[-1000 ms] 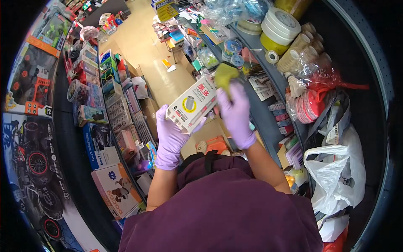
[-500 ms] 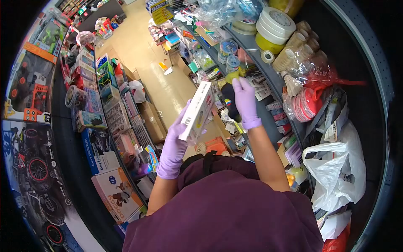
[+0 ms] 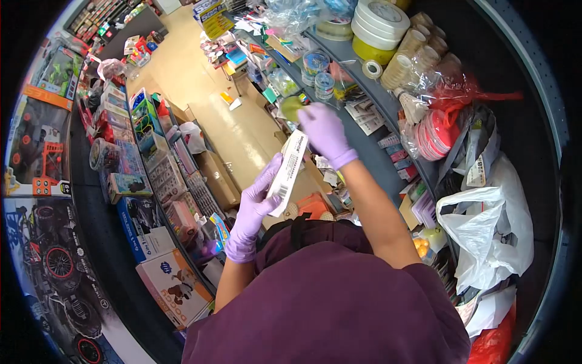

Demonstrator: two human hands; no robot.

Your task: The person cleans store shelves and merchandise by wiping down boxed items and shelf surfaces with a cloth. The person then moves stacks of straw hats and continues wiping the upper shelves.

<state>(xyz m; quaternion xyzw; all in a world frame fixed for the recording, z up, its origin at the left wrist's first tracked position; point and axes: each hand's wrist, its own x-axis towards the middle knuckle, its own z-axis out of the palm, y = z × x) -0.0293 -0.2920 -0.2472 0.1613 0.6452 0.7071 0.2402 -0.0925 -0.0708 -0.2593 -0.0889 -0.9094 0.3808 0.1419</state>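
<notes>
Upright and tilted in my left hand (image 3: 251, 206) is a slim white box (image 3: 290, 170) with printed text and a barcode on its narrow side. The gloved fingers and thumb close around its lower part. My right hand (image 3: 325, 130), also in a purple glove, is at the box's top end, slightly blurred. From its pinched fingers an olive-green, soft-looking piece, seemingly cloth (image 3: 292, 108), sticks out to the left. Part of that piece is hidden by the hand.
Clear tape rolls (image 3: 397, 70), white tape rolls (image 3: 382, 21) and a white plastic bag (image 3: 485, 236) fill the right shelf. Boxed toys (image 3: 176, 288) line the left shelf. An open cardboard box (image 3: 216, 179) stands by the tiled aisle floor (image 3: 197, 79).
My right hand has moved left to the box's top end, carrying the olive-green piece. The box has turned in my left hand, so its printed narrow side shows more fully.
</notes>
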